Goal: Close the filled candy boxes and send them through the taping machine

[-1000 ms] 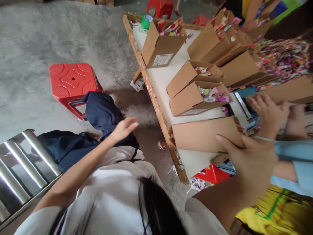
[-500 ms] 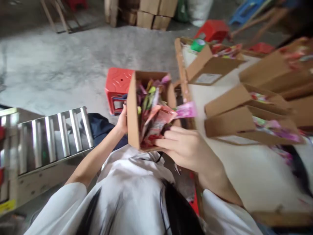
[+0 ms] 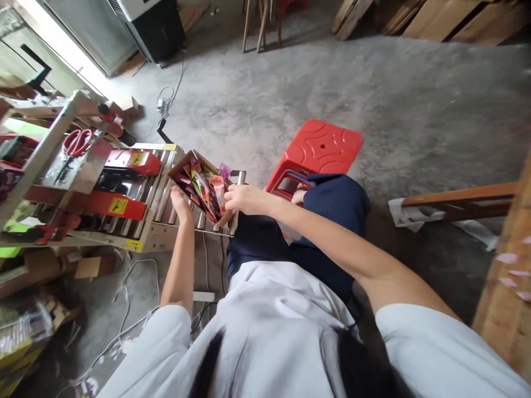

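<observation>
An open cardboard box [image 3: 225, 219] full of colourful snack packets [image 3: 202, 187] is over the end of a metal roller conveyor [image 3: 161, 236], tilted in view. My left hand [image 3: 181, 204] holds the box's near left side, palm against the wall, with some fingers hidden beneath. My right hand [image 3: 244, 199] has its fingers curled at the right side of the box, beside a pink-and-white packet. Its fingertips are partly hidden, and it appears to grip the box edge there. A purple packet sticks up over the far right rim.
A carton-sealing machine with red parts [image 3: 124, 205] stands on the conveyor at left, with red-handled scissors [image 3: 78, 142] on it. A red plastic stool [image 3: 321, 146] is in front of my legs. Cables [image 3: 139, 262] trail on the floor; a wooden table edge [image 3: 508, 282] is at right.
I have turned left, away from the table of boxes. The held box has moved from in front of me to the conveyor's end. My right hand has shifted from the packets to the box's side.
</observation>
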A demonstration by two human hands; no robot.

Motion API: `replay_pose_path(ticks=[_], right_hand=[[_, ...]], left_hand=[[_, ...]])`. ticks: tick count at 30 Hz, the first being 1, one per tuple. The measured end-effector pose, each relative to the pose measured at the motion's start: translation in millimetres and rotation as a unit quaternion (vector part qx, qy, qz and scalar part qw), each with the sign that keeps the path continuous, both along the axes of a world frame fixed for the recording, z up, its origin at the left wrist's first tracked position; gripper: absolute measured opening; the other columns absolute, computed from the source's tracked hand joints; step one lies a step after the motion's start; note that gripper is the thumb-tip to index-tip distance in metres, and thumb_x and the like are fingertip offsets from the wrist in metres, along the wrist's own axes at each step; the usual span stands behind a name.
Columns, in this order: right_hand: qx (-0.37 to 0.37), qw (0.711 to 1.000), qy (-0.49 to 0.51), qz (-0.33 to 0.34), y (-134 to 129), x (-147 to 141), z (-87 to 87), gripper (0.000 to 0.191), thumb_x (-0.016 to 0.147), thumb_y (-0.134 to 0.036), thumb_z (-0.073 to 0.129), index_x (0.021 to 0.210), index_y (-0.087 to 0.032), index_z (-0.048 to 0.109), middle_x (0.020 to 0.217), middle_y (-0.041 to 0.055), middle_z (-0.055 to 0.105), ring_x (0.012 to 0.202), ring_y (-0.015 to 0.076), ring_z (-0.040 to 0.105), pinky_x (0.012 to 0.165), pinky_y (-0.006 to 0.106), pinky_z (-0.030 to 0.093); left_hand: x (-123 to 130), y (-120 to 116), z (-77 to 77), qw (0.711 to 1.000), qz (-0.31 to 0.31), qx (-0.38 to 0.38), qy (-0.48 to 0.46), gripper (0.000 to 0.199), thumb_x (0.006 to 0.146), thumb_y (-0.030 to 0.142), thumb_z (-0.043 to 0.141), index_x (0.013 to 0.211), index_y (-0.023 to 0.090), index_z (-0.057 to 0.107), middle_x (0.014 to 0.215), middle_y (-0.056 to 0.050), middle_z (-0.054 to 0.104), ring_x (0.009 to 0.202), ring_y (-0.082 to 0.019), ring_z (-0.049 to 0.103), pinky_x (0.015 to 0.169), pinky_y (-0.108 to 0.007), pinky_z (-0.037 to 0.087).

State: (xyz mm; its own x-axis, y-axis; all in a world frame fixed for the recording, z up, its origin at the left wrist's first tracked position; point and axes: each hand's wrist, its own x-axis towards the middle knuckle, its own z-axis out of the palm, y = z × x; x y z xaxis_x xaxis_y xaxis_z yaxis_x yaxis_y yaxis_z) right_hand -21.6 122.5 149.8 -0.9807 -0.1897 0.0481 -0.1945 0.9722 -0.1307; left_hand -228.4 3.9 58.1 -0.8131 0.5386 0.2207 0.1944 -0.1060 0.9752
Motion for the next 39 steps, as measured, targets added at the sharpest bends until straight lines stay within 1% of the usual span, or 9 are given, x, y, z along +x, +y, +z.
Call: replay_pose_path(ticks=[3, 6, 9, 14, 21, 27, 33, 36, 39], right_hand=[[-0.048, 0.996, 0.080, 0.002, -0.1, -8.0, 2.4, 0.017, 0.084, -0.025, 0.075, 0.099, -0.020, 0.070, 0.105, 0.0071, 0.067, 0.104, 0.0253, 0.057, 0.108, 0.049, 0.038], [-0.142, 0.959, 0.197, -0.147, -10.3, -10.8, 10.9, 0.053, 0.083, -0.045, 0.075, 0.126, -0.018, 0.059, 0.129, 0.0145, 0.059, 0.125, 0.0317, 0.050, 0.116, 0.056, 0.030], [-0.170, 0.919, 0.224, -0.277, -33.6, -30.5, 6.0, 0.072, 0.090, -0.051, 0.064, 0.145, -0.011, 0.042, 0.150, 0.0228, 0.042, 0.142, 0.0364, 0.036, 0.119, 0.058, 0.027], [-0.148, 0.962, 0.100, -0.206, -67.6, -86.8, -19.7, 0.069, 0.093, -0.053, 0.059, 0.146, -0.011, 0.044, 0.154, 0.0195, 0.042, 0.146, 0.0346, 0.033, 0.122, 0.056, 0.023], [-0.184, 0.946, 0.068, -0.258, -39.5, -114.1, -36.1, 0.053, 0.105, -0.044, 0.033, 0.099, -0.012, 0.074, 0.105, 0.0154, 0.071, 0.105, 0.0281, 0.060, 0.099, 0.045, 0.042], [-0.197, 0.953, 0.103, -0.207, -32.9, -118.5, -50.0, 0.033, 0.102, -0.017, 0.037, 0.109, -0.010, 0.068, 0.120, 0.0173, 0.062, 0.113, 0.0265, 0.050, 0.103, 0.042, 0.037], [-0.320, 0.877, 0.258, -0.247, -32.7, -99.7, -38.4, 0.030, 0.100, -0.016, 0.037, 0.124, -0.017, 0.055, 0.126, 0.0118, 0.057, 0.122, 0.0195, 0.049, 0.107, 0.035, 0.041], [-0.300, 0.880, 0.294, -0.224, -33.5, -77.2, -21.6, 0.033, 0.101, -0.018, 0.031, 0.120, -0.024, 0.058, 0.135, 0.0089, 0.053, 0.131, 0.0182, 0.045, 0.113, 0.036, 0.037], [-0.242, 0.885, 0.297, -0.264, -28.7, -58.9, -10.4, 0.032, 0.100, -0.019, 0.040, 0.124, -0.021, 0.059, 0.140, 0.0103, 0.052, 0.136, 0.0244, 0.043, 0.121, 0.047, 0.027]], left_hand=[[-34.4, -0.9, 14.4, 0.997, 0.032, 0.063, 0.009, 0.063, 0.093, 0.070, 0.036, 0.121, 0.019, 0.061, 0.118, -0.011, 0.067, 0.109, -0.021, 0.065, 0.095, -0.035, 0.053], [-51.7, 0.7, 25.9, 0.998, 0.007, 0.031, 0.053, 0.053, 0.086, 0.060, 0.061, 0.120, 0.020, 0.064, 0.116, -0.010, 0.068, 0.107, -0.022, 0.066, 0.094, -0.033, 0.053], [-48.0, 3.3, 29.7, 0.996, 0.026, 0.012, 0.089, 0.045, 0.086, 0.051, 0.064, 0.118, 0.020, 0.066, 0.115, -0.009, 0.069, 0.108, -0.021, 0.066, 0.096, -0.033, 0.052], [-34.5, 6.4, 32.8, 0.993, 0.036, -0.014, 0.115, 0.037, 0.091, 0.047, 0.057, 0.113, 0.020, 0.069, 0.112, -0.008, 0.070, 0.103, -0.020, 0.067, 0.093, -0.033, 0.053], [-57.5, 0.6, 49.5, 0.984, -0.094, -0.095, 0.121, 0.029, 0.081, 0.046, 0.069, 0.081, 0.017, 0.072, 0.076, -0.004, 0.069, 0.069, -0.015, 0.062, 0.066, -0.027, 0.049], [-73.4, 11.5, 68.8, 0.926, -0.197, -0.241, 0.213, 0.039, 0.084, 0.043, 0.062, 0.056, 0.016, 0.060, 0.055, -0.002, 0.057, 0.053, -0.011, 0.048, 0.051, -0.025, 0.032], [-59.0, 36.4, 66.4, 0.887, -0.127, -0.320, 0.306, 0.032, 0.084, 0.030, 0.055, 0.055, 0.018, 0.047, 0.054, 0.001, 0.046, 0.058, -0.014, 0.043, 0.059, -0.028, 0.031], [-47.1, 43.8, 53.8, 0.869, -0.056, -0.345, 0.351, 0.018, 0.086, 0.026, 0.055, 0.070, 0.018, 0.055, 0.075, -0.006, 0.060, 0.079, -0.023, 0.055, 0.079, -0.035, 0.040], [-37.6, 51.8, 42.4, 0.860, 0.031, -0.339, 0.380, 0.009, 0.088, 0.024, 0.054, 0.087, 0.017, 0.058, 0.100, -0.015, 0.062, 0.107, -0.034, 0.053, 0.102, -0.050, 0.032]])
